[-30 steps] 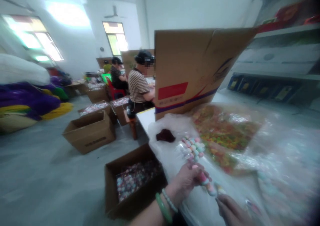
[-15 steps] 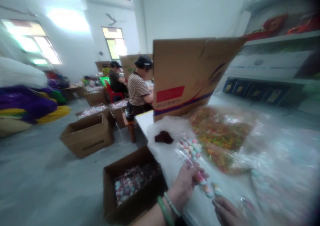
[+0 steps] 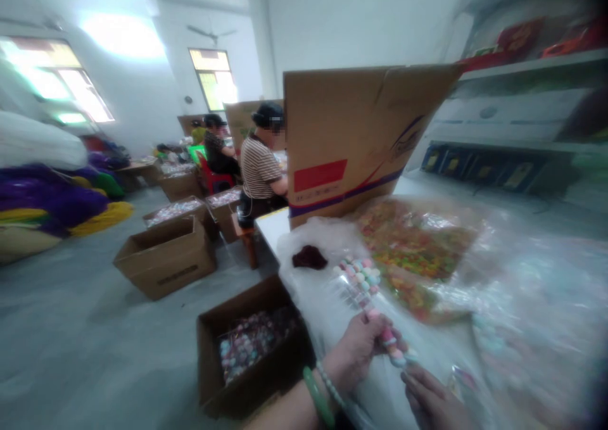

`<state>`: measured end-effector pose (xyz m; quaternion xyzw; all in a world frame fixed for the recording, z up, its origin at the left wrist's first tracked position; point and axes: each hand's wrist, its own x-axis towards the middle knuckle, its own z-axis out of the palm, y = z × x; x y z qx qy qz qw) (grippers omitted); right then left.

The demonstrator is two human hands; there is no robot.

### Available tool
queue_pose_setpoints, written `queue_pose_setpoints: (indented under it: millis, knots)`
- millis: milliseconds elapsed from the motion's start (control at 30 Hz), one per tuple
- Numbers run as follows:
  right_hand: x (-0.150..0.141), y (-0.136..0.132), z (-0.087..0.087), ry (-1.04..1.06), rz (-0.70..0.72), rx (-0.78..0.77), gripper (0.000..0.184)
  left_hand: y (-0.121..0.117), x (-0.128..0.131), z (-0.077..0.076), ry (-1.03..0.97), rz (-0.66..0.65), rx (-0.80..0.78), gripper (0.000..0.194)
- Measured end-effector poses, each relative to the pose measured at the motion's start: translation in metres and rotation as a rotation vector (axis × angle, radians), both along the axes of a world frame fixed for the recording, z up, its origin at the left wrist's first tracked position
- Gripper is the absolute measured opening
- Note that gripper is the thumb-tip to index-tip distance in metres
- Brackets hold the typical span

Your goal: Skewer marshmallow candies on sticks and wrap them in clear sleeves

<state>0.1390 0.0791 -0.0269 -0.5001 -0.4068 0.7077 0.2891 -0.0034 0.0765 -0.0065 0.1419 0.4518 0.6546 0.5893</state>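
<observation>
My left hand [image 3: 356, 347] grips a skewer of pastel candy balls [image 3: 392, 344], its tip pointing towards my right hand [image 3: 430, 398]. A jade bangle [image 3: 317, 397] and a beaded bracelet [image 3: 329, 384] circle my left wrist. My right fingertips sit right by the skewer's lower end, and whether they touch it is unclear. Beyond my hands, a clear wrapper holds a row of similar pastel candy balls [image 3: 358, 278]. A dark red scrunched tie [image 3: 310, 258] lies on the plastic sheet [image 3: 304, 290] to their left.
Left of my hands, a cardboard box [image 3: 251, 347] holds wrapped candy. A bag of colourful gummies [image 3: 415, 246] lies before an upright cardboard flap [image 3: 365, 139]. Shelves [image 3: 522, 113] stand at right. Co-workers [image 3: 260, 164] sit beyond, among cartons on the floor.
My right hand has moved up against the skewer's lower end, and the separate pastel piece near it no longer shows apart. The view has shifted slightly.
</observation>
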Motion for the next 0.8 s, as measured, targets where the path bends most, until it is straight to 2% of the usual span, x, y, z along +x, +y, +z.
queue_pose_setpoints:
  millis: [100,200,300,367,433,500,633,733,800]
  knots:
    - [0.005,0.000,0.013,-0.034,0.096,0.038,0.034,-0.004,-0.004,0.005,-0.065,-0.071,-0.024,0.047]
    - [0.009,0.000,0.026,-0.105,0.189,0.351,0.020,-0.004,-0.011,0.009,-0.126,-0.035,-0.080,0.034]
    - [0.008,0.006,0.024,-0.240,0.176,0.639,0.012,0.007,-0.019,0.007,-0.184,-0.012,-0.066,0.019]
    - [0.008,0.010,0.016,-0.269,0.166,0.659,0.014,0.016,-0.023,0.005,-0.192,0.047,-0.034,0.018]
    - [0.008,0.012,0.010,-0.235,0.155,0.575,0.014,0.021,-0.024,0.004,-0.206,0.063,-0.014,0.017]
    - [0.008,0.014,0.009,-0.171,0.134,0.448,0.011,0.023,-0.023,0.004,-0.224,0.055,-0.011,0.006]
    - [0.008,0.017,0.014,0.030,0.109,0.164,0.009,0.025,-0.018,0.007,-0.206,0.031,-0.014,0.019]
    - [0.010,0.020,0.015,0.207,0.090,-0.065,0.014,0.025,-0.014,0.007,-0.184,0.000,-0.009,0.018]
    - [0.012,0.021,0.012,0.318,0.127,-0.222,0.018,0.024,-0.012,0.006,-0.187,-0.017,-0.017,0.019]
